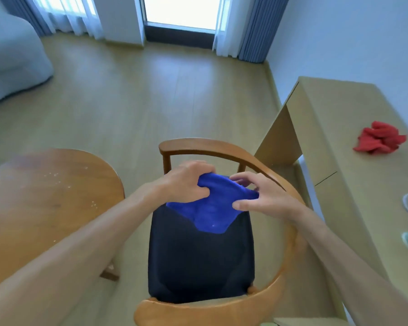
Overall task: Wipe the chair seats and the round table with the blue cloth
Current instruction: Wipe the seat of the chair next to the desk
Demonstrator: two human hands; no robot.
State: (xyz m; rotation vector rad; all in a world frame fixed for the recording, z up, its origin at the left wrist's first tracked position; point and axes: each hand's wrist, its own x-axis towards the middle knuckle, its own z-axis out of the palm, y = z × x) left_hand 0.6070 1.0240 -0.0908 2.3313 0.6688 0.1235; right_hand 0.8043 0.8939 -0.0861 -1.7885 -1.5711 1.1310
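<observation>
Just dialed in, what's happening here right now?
A person stands over a wooden armchair, holding the blue cloth in both hands above the dark chair seat. The left hand bunches one end and the right hand pinches the other, so the cloth hangs between them, its lower edge near the seat's back. The round table to the left shows pale specks on its top. A red cloth lies on the light wooden desk to the right.

Both bare forearms reach forward and converge toward twelve o'clock. The left hand (pixel 186 182) is knuckles-up, its fingers (pixel 201 191) curled tight around a bunched fold. The right hand (pixel 262 196) pinches between thumb and curled fingertips at three o'clock of the left.
</observation>
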